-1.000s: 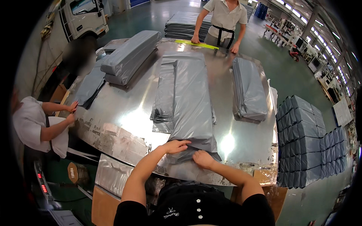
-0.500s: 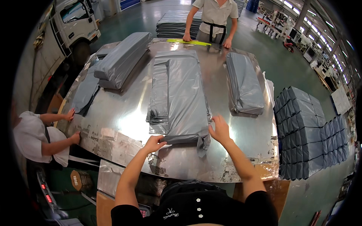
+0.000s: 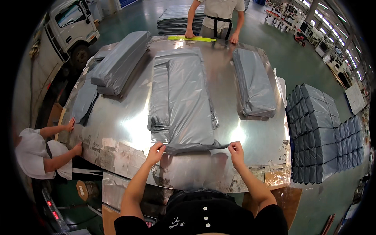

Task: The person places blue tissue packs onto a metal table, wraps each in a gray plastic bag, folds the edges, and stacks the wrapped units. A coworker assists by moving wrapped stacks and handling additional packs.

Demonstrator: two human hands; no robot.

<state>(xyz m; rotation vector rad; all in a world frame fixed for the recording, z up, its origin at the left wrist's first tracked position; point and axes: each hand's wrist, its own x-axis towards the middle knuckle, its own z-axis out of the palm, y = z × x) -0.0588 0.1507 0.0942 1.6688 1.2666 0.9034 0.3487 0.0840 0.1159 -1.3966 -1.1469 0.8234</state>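
A large grey plastic bag [image 3: 190, 102], filled and flat, lies lengthwise on the metal-topped table [image 3: 219, 168]. Beneath it, a stack of flat grey bags [image 3: 159, 84] sticks out on its left side. My left hand [image 3: 157, 152] pinches the near left corner of the filled bag. Out past the near right corner, my right hand [image 3: 235, 153] grips a twisted strip of the same plastic, pulled taut to the right. Between both hands the bag's near edge runs almost straight. What is inside the bag is hidden.
Wrapped grey bundles lie on the table at the left [image 3: 123, 58] and at the right [image 3: 254, 84]. One co-worker [image 3: 217, 19] stands at the far edge by a yellow-green strip [image 3: 192, 38], another [image 3: 41, 152] at the left. Strapped grey bales [image 3: 313, 133] stand on the floor at right.
My right hand has moved down and right, drawing the bag's loose corner out sideways. My left hand has shifted slightly left. The folded flap at the near end now hangs along the edge.
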